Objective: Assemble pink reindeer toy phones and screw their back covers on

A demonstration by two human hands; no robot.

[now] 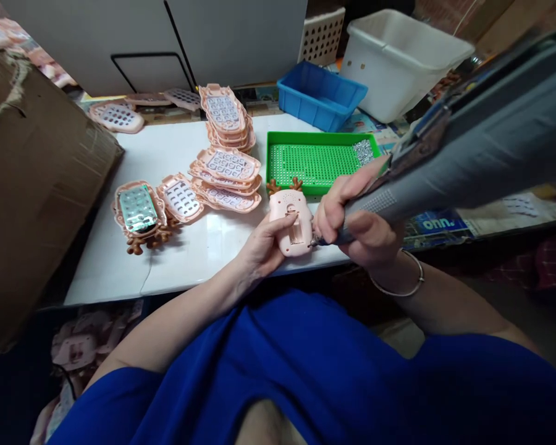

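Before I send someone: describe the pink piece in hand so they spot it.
On the white table, before the green tray, the left hand holds a pink shell. Unlike the stacked keypad pieces, it faces back-up, with a grey driver at it.

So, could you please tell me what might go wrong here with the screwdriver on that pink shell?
The screwdriver tip meets the shell at its lower right edge, close to the left hand; a slip could jab it. The shell sits near the front edge of the table, steadied by that hand alone, so it might twist or drop.
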